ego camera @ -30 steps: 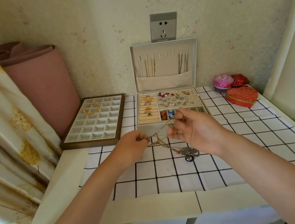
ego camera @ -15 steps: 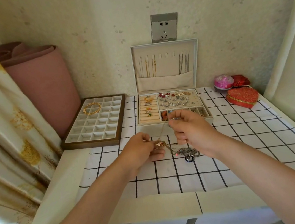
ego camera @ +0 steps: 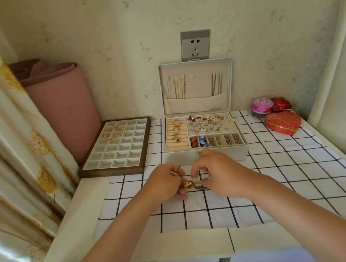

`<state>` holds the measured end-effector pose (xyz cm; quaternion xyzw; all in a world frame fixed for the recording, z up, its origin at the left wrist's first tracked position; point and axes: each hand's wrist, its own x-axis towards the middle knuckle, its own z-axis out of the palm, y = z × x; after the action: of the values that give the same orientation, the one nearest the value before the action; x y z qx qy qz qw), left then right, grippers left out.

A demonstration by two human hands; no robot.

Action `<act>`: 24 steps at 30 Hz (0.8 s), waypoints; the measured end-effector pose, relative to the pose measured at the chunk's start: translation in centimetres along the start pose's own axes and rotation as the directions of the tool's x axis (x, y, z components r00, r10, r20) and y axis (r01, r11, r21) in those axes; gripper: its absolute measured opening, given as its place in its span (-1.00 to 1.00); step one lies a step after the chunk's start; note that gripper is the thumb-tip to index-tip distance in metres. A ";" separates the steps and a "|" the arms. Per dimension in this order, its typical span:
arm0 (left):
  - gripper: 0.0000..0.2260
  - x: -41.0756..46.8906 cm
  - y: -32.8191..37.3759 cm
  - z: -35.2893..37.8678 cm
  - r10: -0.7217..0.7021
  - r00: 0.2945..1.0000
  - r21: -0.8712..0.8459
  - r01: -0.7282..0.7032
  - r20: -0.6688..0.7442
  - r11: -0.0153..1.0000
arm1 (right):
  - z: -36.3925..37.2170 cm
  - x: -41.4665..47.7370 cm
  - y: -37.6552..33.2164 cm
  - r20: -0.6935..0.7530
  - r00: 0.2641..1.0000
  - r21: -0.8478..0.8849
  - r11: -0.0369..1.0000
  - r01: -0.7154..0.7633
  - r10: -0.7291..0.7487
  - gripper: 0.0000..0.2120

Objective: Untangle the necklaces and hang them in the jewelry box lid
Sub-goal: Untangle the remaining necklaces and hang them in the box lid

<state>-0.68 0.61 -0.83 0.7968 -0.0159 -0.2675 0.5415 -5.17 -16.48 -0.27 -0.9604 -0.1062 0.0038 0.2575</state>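
A small knot of tangled necklaces (ego camera: 193, 184), gold and dark chains with a gold pendant, lies between my two hands just above the checked cloth. My left hand (ego camera: 165, 182) pinches the gold pendant end. My right hand (ego camera: 217, 172) pinches the chain from the right, fingers curled down over it. The white jewelry box (ego camera: 205, 155) stands open right behind my hands. Its upright lid (ego camera: 197, 84) has gold chains hanging at the left hooks and silvery chains at the right hooks, ends tucked in a pocket.
A brown compartment tray (ego camera: 116, 147) with a gold bangle sits left of the box. A red heart-shaped box (ego camera: 283, 122), a pink round box (ego camera: 261, 105) and a small red box stand at the back right. A pink roll leans at the left wall; curtains flank both sides.
Both hands have come closer together and lower toward the cloth. The chain that was stretched between them is now bunched into a knot; the dark pendant on the cloth is hidden under my right hand.
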 end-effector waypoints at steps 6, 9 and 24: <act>-0.76 -1.5 0.6 -0.5 0.126 0.991 0.182 -0.133 0.048 0.974 | -0.5 -0.4 -0.7 0.044 0.999 -0.098 0.995 -0.026 0.030 -0.81; -0.76 -2.3 1.2 -0.9 0.170 0.985 0.188 -0.175 0.040 0.966 | -1.8 -1.0 -1.3 0.083 0.991 -0.010 0.994 -0.106 0.107 -0.88; -0.72 -4.2 2.8 0.3 0.171 0.979 -0.120 -0.184 -0.110 0.976 | -2.9 -2.6 -2.9 0.021 0.992 0.121 0.985 -0.123 0.121 -0.74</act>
<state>-3.71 0.53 3.25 0.7678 -0.0428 -0.1786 0.6138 -8.17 -15.97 3.54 -0.9476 -0.0486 0.0325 0.3141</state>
